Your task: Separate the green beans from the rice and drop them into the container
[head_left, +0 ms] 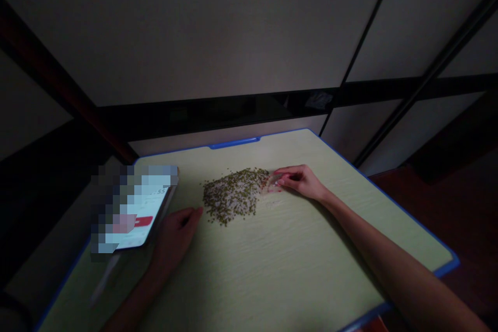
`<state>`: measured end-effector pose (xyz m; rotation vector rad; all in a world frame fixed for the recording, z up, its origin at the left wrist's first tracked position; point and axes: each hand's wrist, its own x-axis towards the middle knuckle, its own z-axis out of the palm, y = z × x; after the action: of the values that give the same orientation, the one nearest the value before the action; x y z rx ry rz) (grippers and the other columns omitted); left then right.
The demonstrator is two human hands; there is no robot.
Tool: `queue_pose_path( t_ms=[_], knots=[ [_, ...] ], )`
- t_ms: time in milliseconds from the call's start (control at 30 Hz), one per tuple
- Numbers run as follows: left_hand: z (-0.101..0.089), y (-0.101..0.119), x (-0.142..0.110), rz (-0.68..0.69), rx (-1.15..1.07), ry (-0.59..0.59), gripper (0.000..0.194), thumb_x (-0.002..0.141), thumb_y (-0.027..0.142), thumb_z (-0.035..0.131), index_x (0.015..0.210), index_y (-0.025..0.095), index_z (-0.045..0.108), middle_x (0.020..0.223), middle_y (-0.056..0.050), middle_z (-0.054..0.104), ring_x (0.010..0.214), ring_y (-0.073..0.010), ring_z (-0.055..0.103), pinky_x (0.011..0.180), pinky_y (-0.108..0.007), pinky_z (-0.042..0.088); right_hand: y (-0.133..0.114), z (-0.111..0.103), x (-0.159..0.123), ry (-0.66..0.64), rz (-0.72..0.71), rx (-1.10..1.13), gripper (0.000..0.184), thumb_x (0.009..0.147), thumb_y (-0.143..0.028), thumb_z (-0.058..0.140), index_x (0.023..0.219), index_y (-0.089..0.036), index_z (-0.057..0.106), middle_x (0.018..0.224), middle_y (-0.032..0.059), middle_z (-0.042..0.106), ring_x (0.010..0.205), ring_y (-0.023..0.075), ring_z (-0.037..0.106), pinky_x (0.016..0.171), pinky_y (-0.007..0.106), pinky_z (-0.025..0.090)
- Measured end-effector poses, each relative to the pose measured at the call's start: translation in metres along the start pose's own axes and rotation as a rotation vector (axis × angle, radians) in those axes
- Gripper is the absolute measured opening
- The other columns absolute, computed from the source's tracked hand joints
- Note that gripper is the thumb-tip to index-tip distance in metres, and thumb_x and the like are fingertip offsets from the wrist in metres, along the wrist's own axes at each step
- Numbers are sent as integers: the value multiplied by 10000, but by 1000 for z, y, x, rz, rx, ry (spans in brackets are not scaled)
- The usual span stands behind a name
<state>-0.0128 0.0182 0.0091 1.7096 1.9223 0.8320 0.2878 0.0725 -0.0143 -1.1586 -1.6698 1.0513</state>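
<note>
A heap of small green beans mixed with white grains [233,194] lies spread on the pale table. At its right edge, a small clear plastic bag with red marks [268,185] rests against the grains. My right hand [299,180] pinches the bag's right end between thumb and fingers. On the heap's left side, my left hand [177,231] sits on the table with its fingers curled in, its thumb side close to the beans. Whatever may be inside those left fingers is hidden.
A lit phone or tablet [146,218], partly blurred out, leans at the left beside my left hand, with a pale cable-like strip [104,280] below it. The table [272,264] has a blue rim and handle. Cabinet panels [218,31] stand right behind it.
</note>
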Motion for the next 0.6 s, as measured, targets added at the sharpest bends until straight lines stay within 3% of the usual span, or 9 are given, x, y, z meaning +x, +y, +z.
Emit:
queue_pose_path(
  t_ms=[600],
  knots=[
    [-1,1,1,18,-7,-43,333,651,464,375,438,216,313,440,49,290,486,-121,334,475,-246,276,-1,9,4,-23,-110,-87,342,715,-320,611,977,-107,669,735,48,662,606,127,538,583,265,446]
  ],
)
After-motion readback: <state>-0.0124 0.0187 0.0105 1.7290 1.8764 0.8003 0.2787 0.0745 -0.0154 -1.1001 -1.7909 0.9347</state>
